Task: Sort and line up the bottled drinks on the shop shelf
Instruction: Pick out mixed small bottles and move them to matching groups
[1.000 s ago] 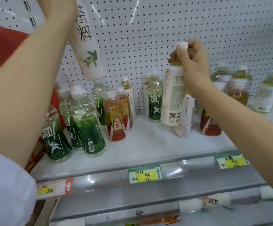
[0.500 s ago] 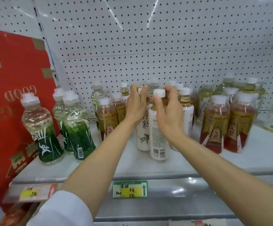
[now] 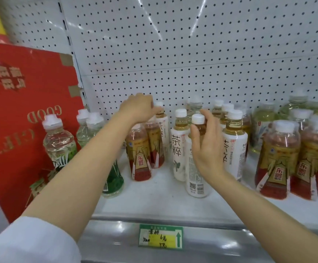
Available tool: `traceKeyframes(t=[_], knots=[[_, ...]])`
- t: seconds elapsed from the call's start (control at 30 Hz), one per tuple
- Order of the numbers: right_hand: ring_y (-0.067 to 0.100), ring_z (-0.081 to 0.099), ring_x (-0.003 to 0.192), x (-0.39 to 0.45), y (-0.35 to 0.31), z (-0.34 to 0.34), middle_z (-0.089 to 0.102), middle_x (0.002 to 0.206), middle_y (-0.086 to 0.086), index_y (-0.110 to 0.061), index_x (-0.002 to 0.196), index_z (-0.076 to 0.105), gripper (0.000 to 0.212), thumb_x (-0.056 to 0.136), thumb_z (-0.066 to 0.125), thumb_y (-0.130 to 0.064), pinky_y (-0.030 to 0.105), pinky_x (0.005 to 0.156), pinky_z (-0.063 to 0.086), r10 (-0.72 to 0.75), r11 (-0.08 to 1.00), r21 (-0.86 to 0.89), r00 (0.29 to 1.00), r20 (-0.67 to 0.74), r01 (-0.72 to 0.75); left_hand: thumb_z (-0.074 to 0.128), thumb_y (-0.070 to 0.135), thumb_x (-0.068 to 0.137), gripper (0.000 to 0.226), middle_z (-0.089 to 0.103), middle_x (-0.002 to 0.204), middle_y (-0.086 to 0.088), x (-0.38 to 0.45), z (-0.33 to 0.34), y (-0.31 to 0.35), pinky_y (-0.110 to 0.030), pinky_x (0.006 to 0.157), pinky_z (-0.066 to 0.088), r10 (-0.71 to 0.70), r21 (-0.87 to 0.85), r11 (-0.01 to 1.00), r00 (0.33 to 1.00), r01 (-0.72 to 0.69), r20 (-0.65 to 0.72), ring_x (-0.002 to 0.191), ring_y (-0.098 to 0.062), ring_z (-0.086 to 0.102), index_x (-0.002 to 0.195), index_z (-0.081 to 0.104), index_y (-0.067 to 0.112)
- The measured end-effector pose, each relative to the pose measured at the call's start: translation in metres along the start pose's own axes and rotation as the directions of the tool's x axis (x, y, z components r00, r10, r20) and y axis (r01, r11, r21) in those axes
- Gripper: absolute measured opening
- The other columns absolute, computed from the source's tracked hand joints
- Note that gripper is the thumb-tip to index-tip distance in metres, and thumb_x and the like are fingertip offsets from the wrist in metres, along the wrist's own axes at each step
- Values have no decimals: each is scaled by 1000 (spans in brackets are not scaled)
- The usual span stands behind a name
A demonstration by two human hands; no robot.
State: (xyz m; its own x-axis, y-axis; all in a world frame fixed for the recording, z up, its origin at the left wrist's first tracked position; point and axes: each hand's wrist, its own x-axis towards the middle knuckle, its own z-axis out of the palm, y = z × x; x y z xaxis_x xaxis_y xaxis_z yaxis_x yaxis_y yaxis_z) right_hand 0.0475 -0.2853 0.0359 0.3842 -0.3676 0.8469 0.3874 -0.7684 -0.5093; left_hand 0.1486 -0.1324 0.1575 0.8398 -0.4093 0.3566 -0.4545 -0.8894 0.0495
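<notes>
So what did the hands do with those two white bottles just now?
Both came down from the air onto the shelf. The front white bottle now stands alone, the right hand opening off it. The left hand has reached to a back bottle's cap. The green bottles stayed.

Just one cam here, head-mounted, wide-angle, so no 2nd view to overlap with. It faces the shop shelf (image 3: 154,202) pretty much straight on and tilts down a bit: pegboard back wall (image 3: 192,44) fills the top half, shelf's front edge w/ the green price tag (image 3: 161,237) sits near the bottom. It's close, arm's reach, both forearms come in from the bottom corners. Straight lines bow toward the sides, typical fisheye. Left edge catches a red carton (image 3: 21,120) at the shelf's left end; the shelf's right end runs out of frame, bottles there look smeared.
</notes>
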Motion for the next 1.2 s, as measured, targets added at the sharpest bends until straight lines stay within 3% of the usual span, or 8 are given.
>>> traceKeyframes(t=[0.13, 0.43, 0.53, 0.73, 0.87, 1.03, 1.13, 1.2], knots=[[4, 41, 116, -2, 3, 4, 51, 130, 5, -10, 141, 41, 48, 99, 48, -32, 13, 97, 30, 10, 999, 37, 1000, -6, -10, 68, 44, 90, 57, 66, 118, -10, -25, 1, -3, -38, 85, 57, -161, 145, 983, 923, 117, 349, 103, -27, 66, 128, 57, 4], [-6, 33, 109, 0, -7, 20, 50, 131, 8, -6, 142, 41, 45, 101, 50, -25, 11, 90, 28, 23, 999, 47, 1000, -2, -22, 76, 24, 87, 69, 61, 127, -13, -39, 11, -12, -44, 87, 59, -156, -175, 960, 934, 220, 321, 101, -27, 63, 142, 38, 8], [10, 39, 122, -2, -6, 19, 47, 136, 10, -7, 144, 38, 50, 101, 48, -29, 23, 100, 33, 27, 999, 18, 1000, 10, -27, 74, 22, 88, 66, 63, 120, -12, -49, 4, -12, -44, 87, 58, -140, -238, 944, 930, 229, 340, 98, -27, 63, 142, 38, 9], [24, 39, 127, -32, -23, 9, 46, 134, 15, -1, 139, 42, 56, 94, 53, -32, 29, 113, 27, -278, 960, 19, 960, -25, 279, 74, 26, 88, 58, 62, 98, -1, -71, -30, -2, -39, 73, 61, -10, -362, 922, 940, 141, 340, 84, -20, 65, 136, 42, 18], [13, 39, 130, -48, -48, 0, 37, 143, 3, -18, 150, 26, 78, 87, 58, -51, 32, 106, 41, -131, 970, 236, 944, 305, 58, 77, 32, 84, 47, 67, 107, -5, -84, -60, 7, -37, 65, 63, 110, -529, 847, 953, 59, 283, 88, -26, 71, 123, 52, 20], [7, 35, 138, -51, -62, -14, 32, 152, -11, -37, 154, 10, 94, 82, 70, -49, 42, 109, 41, 6, 950, 288, 926, 377, -123, 67, 46, 89, 40, 69, 107, -2, -85, -62, 15, -40, 73, 63, 183, -640, 768, 950, 22, 252, 87, -24, 74, 120, 60, 23], [1, 40, 134, -59, -63, -28, 38, 146, -22, -36, 153, 15, 92, 82, 72, -42, 39, 109, 43, 125, 903, 352, 934, 334, -247, 47, 53, 100, 47, 66, 118, -6, -61, -33, 6, -37, 82, 61, -90, -804, 577, 990, 144, 113, 94, -23, 73, 129, 55, 16], [-5, 43, 129, -65, -62, -38, 41, 138, -31, -33, 152, 19, 89, 84, 75, -30, 26, 107, 44, 161, 888, 373, 941, 297, -270, 49, 37, 102, 48, 53, 138, -11, -35, 7, -6, -39, 94, 51, -340, -753, 626, 940, 201, -32, 116, -28, 61, 141, 41, 11]])
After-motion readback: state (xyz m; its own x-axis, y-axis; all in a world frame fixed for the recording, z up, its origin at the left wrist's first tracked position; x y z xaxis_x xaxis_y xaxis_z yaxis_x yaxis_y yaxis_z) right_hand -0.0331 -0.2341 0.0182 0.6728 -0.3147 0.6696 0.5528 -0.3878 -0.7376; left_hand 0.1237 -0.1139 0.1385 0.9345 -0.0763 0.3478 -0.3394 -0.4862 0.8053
